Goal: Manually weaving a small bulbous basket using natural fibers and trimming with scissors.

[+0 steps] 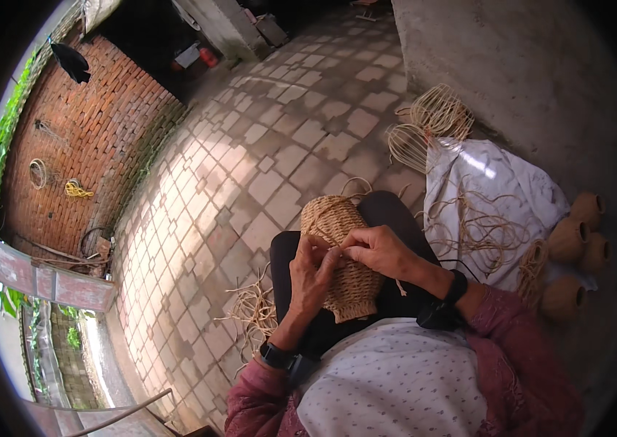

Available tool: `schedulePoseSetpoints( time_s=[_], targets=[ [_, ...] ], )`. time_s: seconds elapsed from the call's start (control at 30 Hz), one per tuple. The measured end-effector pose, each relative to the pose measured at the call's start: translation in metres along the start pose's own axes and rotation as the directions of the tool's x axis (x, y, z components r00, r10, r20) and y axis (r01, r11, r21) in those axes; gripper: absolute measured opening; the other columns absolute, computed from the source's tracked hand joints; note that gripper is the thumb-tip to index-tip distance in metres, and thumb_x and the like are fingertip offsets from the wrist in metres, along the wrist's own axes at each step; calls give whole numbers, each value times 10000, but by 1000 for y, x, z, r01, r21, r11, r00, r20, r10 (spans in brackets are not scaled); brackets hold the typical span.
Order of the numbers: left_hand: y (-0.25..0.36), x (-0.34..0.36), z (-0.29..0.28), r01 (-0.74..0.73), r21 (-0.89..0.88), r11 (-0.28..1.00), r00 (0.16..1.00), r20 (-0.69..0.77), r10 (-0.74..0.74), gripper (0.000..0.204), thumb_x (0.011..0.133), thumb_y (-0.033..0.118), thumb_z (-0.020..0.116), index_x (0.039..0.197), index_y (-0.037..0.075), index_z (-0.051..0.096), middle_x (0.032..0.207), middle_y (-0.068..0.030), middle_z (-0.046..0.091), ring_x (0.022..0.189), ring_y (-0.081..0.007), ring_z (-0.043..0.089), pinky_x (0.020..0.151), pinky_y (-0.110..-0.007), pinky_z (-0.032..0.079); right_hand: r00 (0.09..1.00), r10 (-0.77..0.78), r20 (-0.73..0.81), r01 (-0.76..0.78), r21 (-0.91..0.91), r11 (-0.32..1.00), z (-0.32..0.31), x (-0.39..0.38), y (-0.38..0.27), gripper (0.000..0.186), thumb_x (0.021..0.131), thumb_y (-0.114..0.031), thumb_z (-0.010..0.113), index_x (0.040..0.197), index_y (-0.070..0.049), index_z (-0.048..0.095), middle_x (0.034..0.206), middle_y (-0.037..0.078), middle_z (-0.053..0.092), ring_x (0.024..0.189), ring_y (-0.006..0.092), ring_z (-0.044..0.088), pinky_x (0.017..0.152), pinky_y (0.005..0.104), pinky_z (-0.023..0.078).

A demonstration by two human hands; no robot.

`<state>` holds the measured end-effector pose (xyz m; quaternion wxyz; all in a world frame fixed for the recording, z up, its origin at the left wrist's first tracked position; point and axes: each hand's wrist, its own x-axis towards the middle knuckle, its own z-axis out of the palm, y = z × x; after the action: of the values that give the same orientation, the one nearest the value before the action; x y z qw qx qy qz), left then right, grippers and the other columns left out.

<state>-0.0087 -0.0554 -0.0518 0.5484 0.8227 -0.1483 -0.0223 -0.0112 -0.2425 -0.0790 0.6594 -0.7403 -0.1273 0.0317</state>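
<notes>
A woven cord basket point(348, 295) rests upright across my lap on dark trousers, with a loop of cord above its far end. My left hand point(312, 269) is at the basket's left side, fingers bent and pinched at a strand on its surface. My right hand point(370, 247) pinches at the same spot from the right, its fingertips meeting those of my left; the strand itself is partly hidden by them. A short cord end hangs below my right hand. Loose cords point(246, 313) lie on the paving left of my legs.
At right, a white cloth point(541, 204) holds tangled cord; wire frames point(443, 109) lie beyond it, and several round brown pots point(563, 298) beside it. A brick wall point(61, 153) with hanging coils is at left, a concrete wall point(512, 65) at back right.
</notes>
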Motion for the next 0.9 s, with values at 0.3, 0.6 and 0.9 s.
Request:
schedulePoseSetpoints(
  time_s=[0.3,0.6,0.9],
  targets=[
    [12,-11,0,-126,252,959,992,34,121,382,866,74,711,1227,70,589,858,-107,689,802,-244,681,737,-363,536,1000,-13,0,13,-63,998,4,-2,-1,158,894,-139,687,958,2,660,739,121,667,667,142,623,639,322,500],
    [14,-8,-4,-428,560,709,880,80,468,399,723,14,717,1114,59,648,1081,-130,590,944,-321,563,830,-414,461,997,-70,13,70,-5,998,6,-6,-5,134,903,-124,673,947,-1,646,739,129,660,655,156,616,630,332,493],
    [7,1,-16,-125,337,933,987,139,82,144,868,151,706,931,23,685,1067,-103,570,985,-250,575,851,-342,466,979,-178,-102,178,-11,984,11,-8,-1,129,896,-84,678,970,-8,605,784,121,671,705,225,673,662,345,524]
  ],
)
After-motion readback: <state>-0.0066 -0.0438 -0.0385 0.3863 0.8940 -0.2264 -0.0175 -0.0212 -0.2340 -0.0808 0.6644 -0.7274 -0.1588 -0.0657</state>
